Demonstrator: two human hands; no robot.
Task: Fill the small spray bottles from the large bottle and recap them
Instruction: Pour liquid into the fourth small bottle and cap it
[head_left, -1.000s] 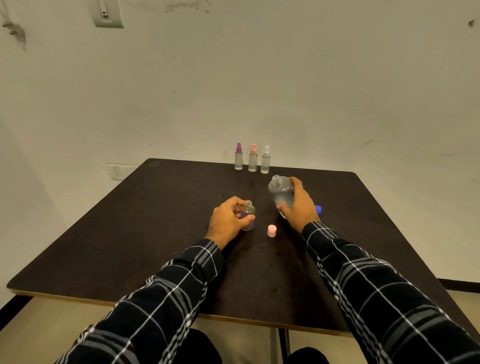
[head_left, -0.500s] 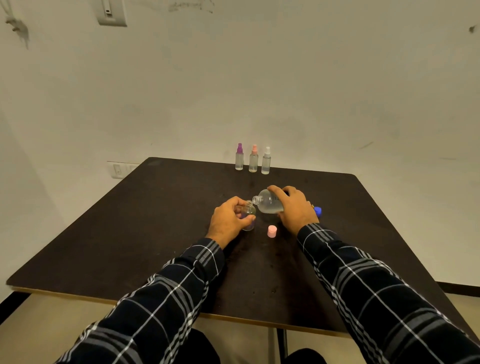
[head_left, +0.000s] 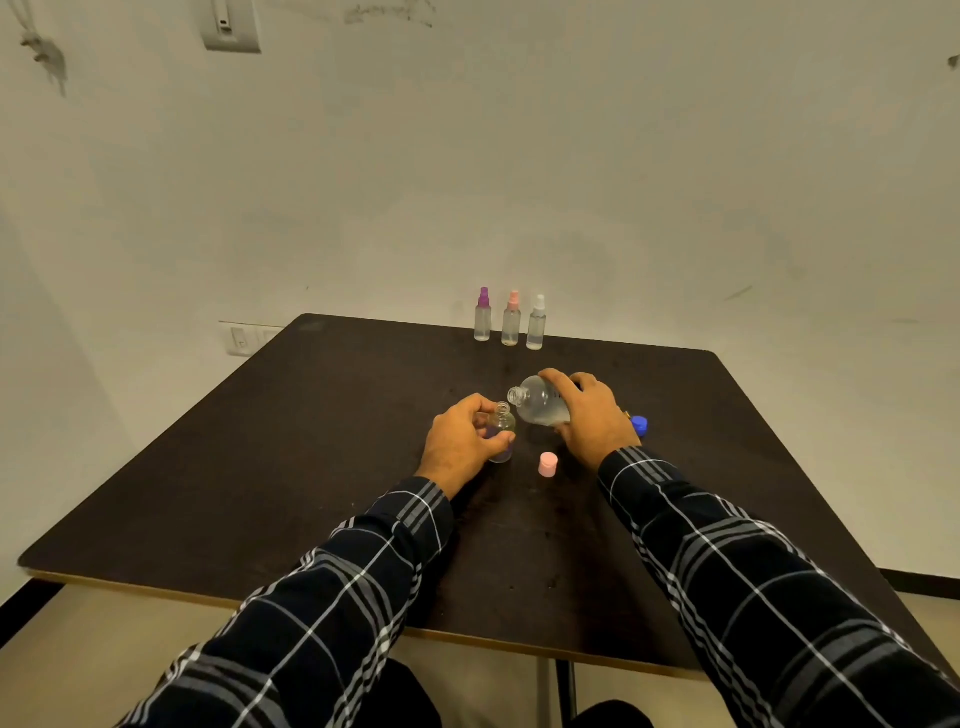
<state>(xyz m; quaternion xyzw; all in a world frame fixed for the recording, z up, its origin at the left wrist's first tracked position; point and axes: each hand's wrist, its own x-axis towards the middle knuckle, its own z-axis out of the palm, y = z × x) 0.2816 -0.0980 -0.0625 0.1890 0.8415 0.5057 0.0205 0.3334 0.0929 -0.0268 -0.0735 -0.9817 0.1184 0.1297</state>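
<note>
1. At the centre of the frame, the left hand (head_left: 460, 439) is curling its fingers and thumb round a small uncapped spray bottle (head_left: 501, 428), which is standing on the dark table (head_left: 311, 467).
2. Just right of it, the right hand (head_left: 592, 415) is clasping the large bottle (head_left: 540, 402), which is tilting with its open mouth close to the small bottle's neck.
3. A pink cap (head_left: 547, 464) is lying just below the hands, and a blue cap (head_left: 640, 425) is sitting right of the right hand.
4. Three capped spray bottles (head_left: 511, 321) are standing in a row above centre.
</note>
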